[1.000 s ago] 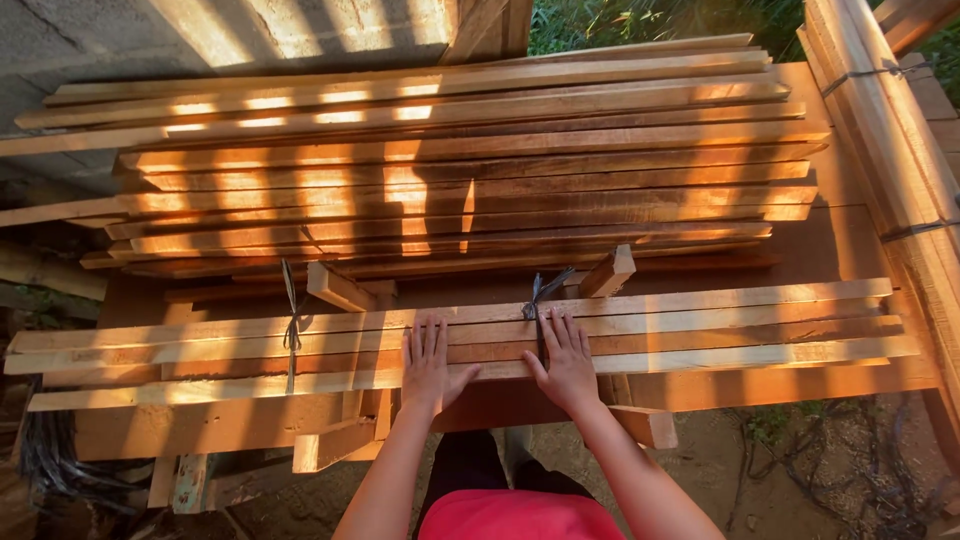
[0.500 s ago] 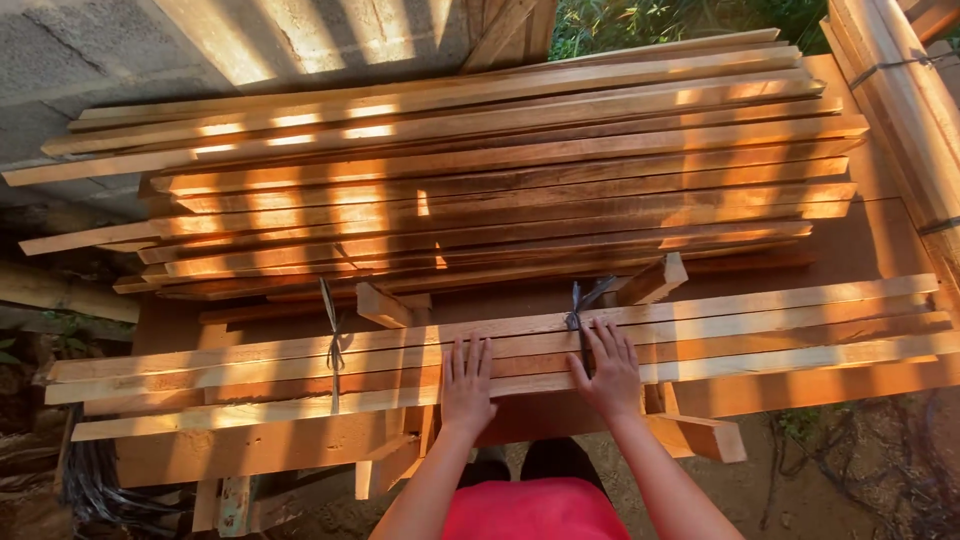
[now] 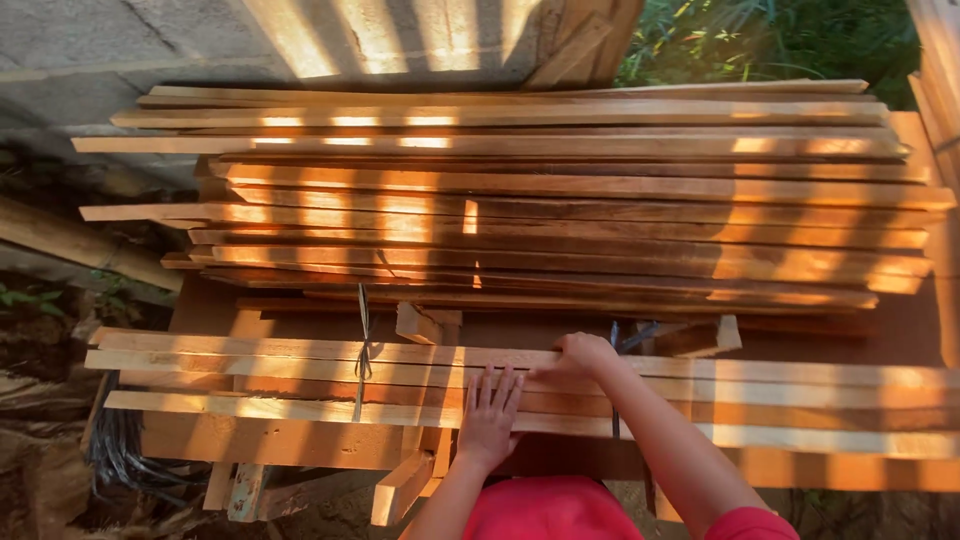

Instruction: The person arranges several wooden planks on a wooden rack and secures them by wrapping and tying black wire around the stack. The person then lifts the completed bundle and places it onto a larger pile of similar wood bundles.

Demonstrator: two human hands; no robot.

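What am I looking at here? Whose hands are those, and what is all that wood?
The picture comes from a camera worn on a person's head, looking down, so the hands are that person's own. The left hand lies flat, fingers spread, on a bundle of long wooden slats lying across a wooden bench. The right hand is curled over the far edge of the same bundle. A thin string is tied around the slats on the left. Behind them sits a bigger stack of long boards, striped with sunlight. A grey wall is at the back and green plants are in the top right corner.
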